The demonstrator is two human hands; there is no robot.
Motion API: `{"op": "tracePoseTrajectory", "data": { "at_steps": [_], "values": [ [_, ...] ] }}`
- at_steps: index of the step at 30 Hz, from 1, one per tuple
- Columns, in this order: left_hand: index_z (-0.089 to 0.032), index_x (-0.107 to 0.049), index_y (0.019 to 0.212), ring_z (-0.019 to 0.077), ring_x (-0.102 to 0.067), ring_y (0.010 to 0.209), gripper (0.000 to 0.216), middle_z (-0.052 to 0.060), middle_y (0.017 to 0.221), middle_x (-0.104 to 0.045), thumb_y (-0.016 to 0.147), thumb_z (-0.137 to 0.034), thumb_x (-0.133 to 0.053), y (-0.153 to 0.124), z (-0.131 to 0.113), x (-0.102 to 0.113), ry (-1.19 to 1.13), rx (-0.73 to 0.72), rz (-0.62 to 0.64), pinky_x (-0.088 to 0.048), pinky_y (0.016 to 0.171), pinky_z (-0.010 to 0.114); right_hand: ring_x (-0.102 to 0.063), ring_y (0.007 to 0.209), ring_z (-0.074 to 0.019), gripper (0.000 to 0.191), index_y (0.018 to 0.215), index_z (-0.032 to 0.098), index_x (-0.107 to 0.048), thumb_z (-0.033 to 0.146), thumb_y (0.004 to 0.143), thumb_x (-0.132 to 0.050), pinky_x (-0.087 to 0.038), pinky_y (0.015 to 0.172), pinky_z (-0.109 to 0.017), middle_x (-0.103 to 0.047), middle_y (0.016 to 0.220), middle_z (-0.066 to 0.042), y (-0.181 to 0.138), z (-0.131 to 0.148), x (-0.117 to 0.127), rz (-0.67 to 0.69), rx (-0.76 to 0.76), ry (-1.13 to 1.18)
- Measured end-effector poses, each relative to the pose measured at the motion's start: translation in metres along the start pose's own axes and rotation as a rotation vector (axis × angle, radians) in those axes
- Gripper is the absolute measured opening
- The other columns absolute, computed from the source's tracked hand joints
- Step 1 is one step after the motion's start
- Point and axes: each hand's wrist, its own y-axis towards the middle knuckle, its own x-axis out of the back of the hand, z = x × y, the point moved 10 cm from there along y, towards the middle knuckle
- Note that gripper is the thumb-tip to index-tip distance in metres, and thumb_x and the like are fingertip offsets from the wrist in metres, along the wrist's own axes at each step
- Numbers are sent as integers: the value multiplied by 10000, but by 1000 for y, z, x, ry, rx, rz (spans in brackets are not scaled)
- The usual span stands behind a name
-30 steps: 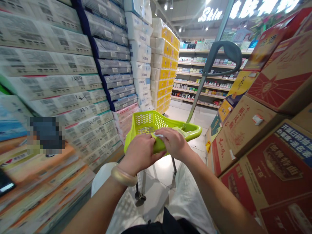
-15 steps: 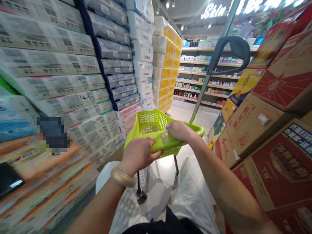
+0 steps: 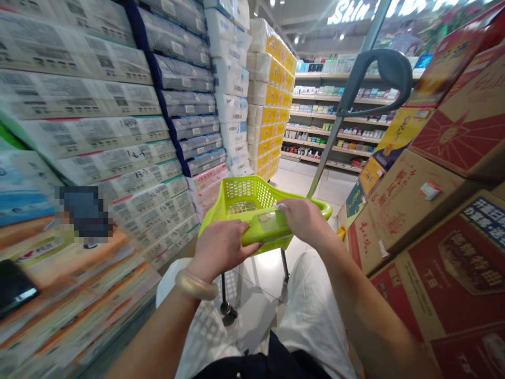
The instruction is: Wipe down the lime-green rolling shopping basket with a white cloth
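White, plastic-wrapped packs (image 3: 98,97) rose in a stack at the left of the frame, and red-and-brown cardboard boxes (image 3: 430,279) filled the right. Your bright green, mesh-sided plastic cart (image 3: 216,208) stood in the middle. Your left hand (image 3: 221,242) and right hand (image 3: 307,218) were curled around its smooth green handle (image 3: 256,236), well apart, a pale rectangular label (image 3: 270,221) between them. Taking hold looked done; beyond that, the view didn't show what was left.
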Motion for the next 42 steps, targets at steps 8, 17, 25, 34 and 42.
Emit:
{"op": "tracePoseTrajectory", "data": {
  "at_steps": [8, 17, 25, 34, 42],
  "values": [
    [-216, -697, 877, 273, -680, 782, 418, 70, 858, -735, 821, -605, -554, 0, -3, 2, -10, -17, -24, -417, 644, 337, -533, 1299, -235, 351, 1232, 244, -649, 140, 949, -469, -409, 1111, -482, -676, 1266, -62, -66, 25, -4, -379, 258, 236],
    [-224, -690, 874, 252, -676, 814, 414, 67, 869, -729, 800, -617, -582, 1, 3, -1, -14, 27, -7, -431, 677, 315, -475, 1357, -226, 418, 1331, 272, -575, 134, 953, -464, -392, 1134, -483, -650, 1310, -57, -88, 36, -15, -441, 304, 281],
    [-228, -692, 899, 266, -680, 812, 393, 63, 896, -737, 793, -595, -604, 1, 2, 0, 22, 8, 8, -415, 640, 318, -505, 1328, -259, 386, 1299, 237, -608, 140, 963, -445, -419, 1095, -543, -657, 1284, -110, -101, -6, 4, -688, 78, 254],
    [-230, -689, 879, 247, -676, 801, 397, 57, 860, -732, 779, -607, -615, 0, 3, 0, 7, 22, 7, -424, 651, 311, -523, 1308, -242, 401, 1286, 258, -616, 127, 956, -431, -442, 1092, -509, -676, 1257, -74, -93, 11, -1, -607, 152, 241],
    [-230, -684, 936, 257, -678, 813, 418, 69, 887, -724, 815, -615, -574, 0, 1, 0, 21, 20, 12, -422, 654, 313, -503, 1314, -217, 403, 1255, 263, -640, 114, 927, -459, -422, 1119, -446, -668, 1275, -34, -72, 45, -11, -380, 315, 272]
  ]
}}
